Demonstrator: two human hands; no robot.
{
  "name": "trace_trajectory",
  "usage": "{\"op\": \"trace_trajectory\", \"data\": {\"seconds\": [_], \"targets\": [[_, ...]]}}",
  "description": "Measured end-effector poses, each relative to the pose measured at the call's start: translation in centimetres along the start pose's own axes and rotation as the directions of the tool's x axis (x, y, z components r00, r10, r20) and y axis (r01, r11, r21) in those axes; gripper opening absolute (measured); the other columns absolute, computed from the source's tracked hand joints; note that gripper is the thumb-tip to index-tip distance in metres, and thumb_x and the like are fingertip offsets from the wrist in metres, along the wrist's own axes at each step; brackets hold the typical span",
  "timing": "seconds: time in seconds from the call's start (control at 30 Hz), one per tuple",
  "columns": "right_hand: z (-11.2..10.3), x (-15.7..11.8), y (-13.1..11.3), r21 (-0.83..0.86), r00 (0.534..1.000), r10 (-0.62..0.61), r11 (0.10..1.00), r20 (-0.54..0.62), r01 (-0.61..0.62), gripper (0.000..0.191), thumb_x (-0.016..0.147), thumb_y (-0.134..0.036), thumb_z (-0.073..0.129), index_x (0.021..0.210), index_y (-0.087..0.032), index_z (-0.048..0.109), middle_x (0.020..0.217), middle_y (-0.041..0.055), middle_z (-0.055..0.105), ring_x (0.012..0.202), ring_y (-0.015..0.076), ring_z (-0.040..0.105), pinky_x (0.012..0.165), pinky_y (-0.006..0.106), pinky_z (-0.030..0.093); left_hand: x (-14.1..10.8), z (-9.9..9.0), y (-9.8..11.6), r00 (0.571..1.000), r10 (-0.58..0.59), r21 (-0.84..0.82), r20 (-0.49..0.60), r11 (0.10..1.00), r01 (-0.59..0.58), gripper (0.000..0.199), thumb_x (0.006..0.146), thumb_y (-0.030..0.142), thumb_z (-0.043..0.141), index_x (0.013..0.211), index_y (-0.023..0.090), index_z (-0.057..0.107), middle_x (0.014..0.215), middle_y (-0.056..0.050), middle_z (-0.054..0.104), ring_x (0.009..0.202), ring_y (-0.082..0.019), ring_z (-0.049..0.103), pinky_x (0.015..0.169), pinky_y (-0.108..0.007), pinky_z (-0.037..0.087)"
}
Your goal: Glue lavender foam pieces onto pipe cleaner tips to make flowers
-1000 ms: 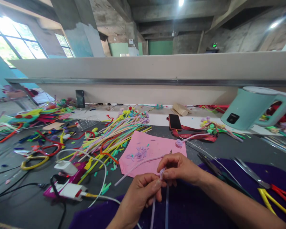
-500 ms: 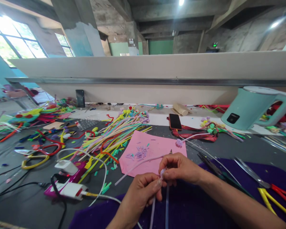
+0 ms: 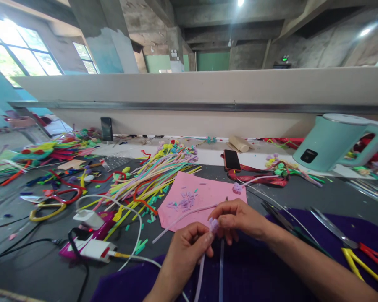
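My left hand (image 3: 189, 247) is closed, thumb and forefinger pinching a small lilac flower (image 3: 213, 225) at its base. The flower's pale lilac stem (image 3: 200, 277) hangs down below those fingers. My right hand (image 3: 234, 220) is closed too, its thumb and forefinger at the right side of the petals. Another pale, bluish strip (image 3: 221, 268) hangs beneath my right hand; its upper end is hidden. Under and beyond the hands lies a pink sheet (image 3: 214, 191), bearing small lilac cut pieces (image 3: 185, 200) and a long lilac stem (image 3: 179, 218). A dark pointed tip (image 3: 226, 199) shows behind my right hand.
Coloured stems (image 3: 157, 172) lie heaped beyond the sheet. At left are scissors (image 3: 47, 209) and a purple power strip (image 3: 103, 226) with cables. Pliers (image 3: 279, 216) and red-and-yellow-handled cutters (image 3: 346, 241) lie right. A phone (image 3: 232, 160) and a mint kettle (image 3: 330, 142) stand farther back.
The lilac flower has turned upward and shows more clearly between my fingers. My right fingers have shifted slightly to the right, off its base, while the left hand keeps its pinch.
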State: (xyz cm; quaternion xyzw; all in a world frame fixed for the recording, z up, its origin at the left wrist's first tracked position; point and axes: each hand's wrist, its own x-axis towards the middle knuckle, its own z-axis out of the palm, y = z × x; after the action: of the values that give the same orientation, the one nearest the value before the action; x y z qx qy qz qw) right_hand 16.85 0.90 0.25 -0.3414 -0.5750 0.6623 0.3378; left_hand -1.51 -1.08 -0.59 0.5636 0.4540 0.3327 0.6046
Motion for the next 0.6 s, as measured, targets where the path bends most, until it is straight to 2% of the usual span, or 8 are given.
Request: {"op": "trace_trajectory", "data": {"seconds": [0.13,0.33,0.43,0.53,0.6], "targets": [[-0.1,-0.1,-0.1,-0.001,1.0,-0.017,1.0,-0.005,0.017,0.041,0.081,-0.047,0.051,0.098,-0.011,0.061,0.063,0.0028,0.064,0.041,0.008,0.056,0.034,0.014,0.037,-0.1,-0.1,0.0,1.0,-0.009,-0.006,0.015,1.0,0.009,0.024,0.072,0.04,0.06,0.068,0.016,0.06,0.046,0.003,0.056,0.037,-0.005,0.028,0.039,-0.021,0.018],[0.0,0.2,0.2,-0.02,0.999,-0.044,0.999,-0.03,0.043,0.045,0.085,-0.049,0.043,0.096,-0.009,0.061,0.06,0.0022,0.061,0.04,0.0075,0.053,0.035,0.015,0.036,-0.1,-0.1,-0.2,0.999,-0.001,0.012,0.048,1.0,0.001,0.024,0.071,0.039,0.062,0.065,0.016,0.06,0.045,0.003,0.055,0.038,-0.006,0.029,0.04,-0.021,0.017],[-0.2,0.5,0.1,-0.044,0.984,-0.065,0.997,-0.164,0.059,0.039,0.083,-0.047,0.046,0.092,-0.011,0.059,0.064,0.0011,0.06,0.042,0.0072,0.053,0.035,0.015,0.035,-0.2,0.0,0.2,1.0,-0.008,0.0,0.016,1.0,0.008,0.024,0.07,0.038,0.063,0.061,0.016,0.059,0.044,0.003,0.055,0.038,-0.006,0.028,0.04,-0.022,0.016],[-0.8,0.7,-0.2,-0.082,0.937,-0.096,0.994,-0.335,0.072,0.027,0.076,-0.04,0.058,0.078,-0.014,0.055,0.061,-0.0027,0.057,0.042,0.0062,0.051,0.035,0.014,0.033,-0.4,0.2,0.7,0.999,-0.033,-0.027,-0.021,0.999,0.032,0.025,0.068,0.038,0.064,0.059,0.016,0.058,0.043,0.003,0.055,0.038,-0.006,0.027,0.04,-0.022,0.014],[-1.1,0.5,-0.5,-0.105,0.932,-0.102,0.992,-0.347,0.069,0.026,0.073,-0.038,0.062,0.069,-0.014,0.052,0.052,-0.0049,0.054,0.038,0.0062,0.049,0.034,0.015,0.032,-0.5,0.3,0.8,0.998,-0.066,-0.074,-0.011,0.995,0.065,0.026,0.066,0.039,0.065,0.058,0.016,0.057,0.042,0.003,0.055,0.036,-0.005,0.025,0.039,-0.022,0.013]]}}
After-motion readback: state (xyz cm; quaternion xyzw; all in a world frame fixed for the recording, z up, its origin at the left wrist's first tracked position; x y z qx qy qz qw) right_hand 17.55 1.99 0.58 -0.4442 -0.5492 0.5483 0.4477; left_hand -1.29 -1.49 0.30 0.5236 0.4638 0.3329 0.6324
